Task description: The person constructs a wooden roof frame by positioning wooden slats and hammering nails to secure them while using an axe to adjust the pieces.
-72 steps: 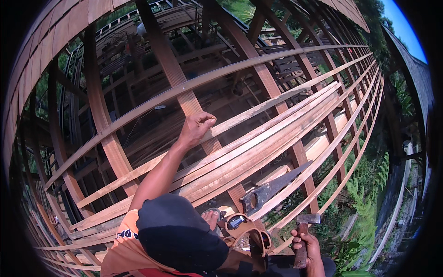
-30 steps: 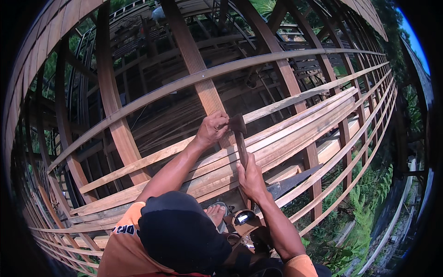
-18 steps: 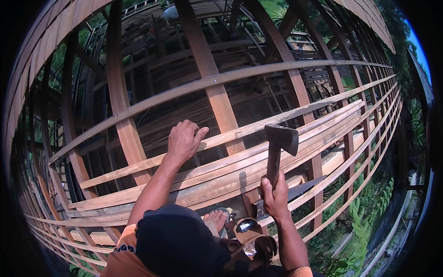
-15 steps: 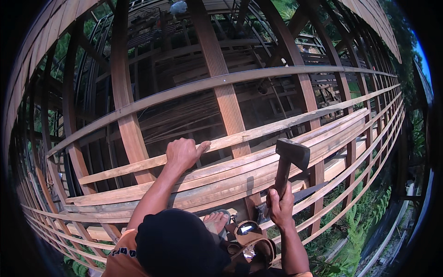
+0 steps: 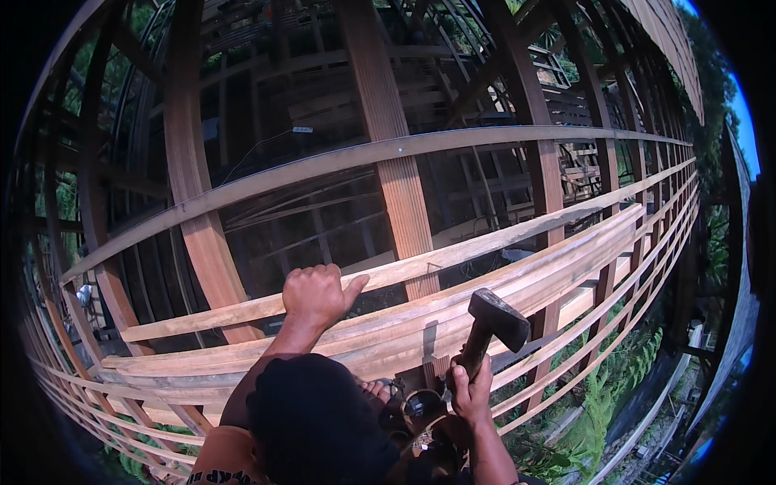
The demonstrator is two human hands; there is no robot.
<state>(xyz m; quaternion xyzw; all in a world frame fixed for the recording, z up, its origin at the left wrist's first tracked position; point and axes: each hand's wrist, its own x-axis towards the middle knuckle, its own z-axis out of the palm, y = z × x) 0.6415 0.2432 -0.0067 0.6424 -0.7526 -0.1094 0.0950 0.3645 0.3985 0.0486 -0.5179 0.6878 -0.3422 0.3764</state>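
"Start close in: what's the right hand [image 5: 471,388] doing?"
"Its grip is wrapped round the handle of a hammer [image 5: 493,319], head up, in front of the stacked boards [image 5: 380,323]."
"And the left hand [image 5: 315,295]?"
"Its grip is curled round the pale batten [image 5: 396,273], thumb laid along it. The batten lies just beyond the stack, across the grooved rafter [image 5: 396,202]."
"So which step?"
"Steadying the batten with the hammer ready, I'd judge. A dark mark at the crossing may be a nail; too small to tell."
"What would a blow call for?"
"A square face, thumb well aside."
"Farther?"
"An upper batten [image 5: 323,166] crosses the same rafter."
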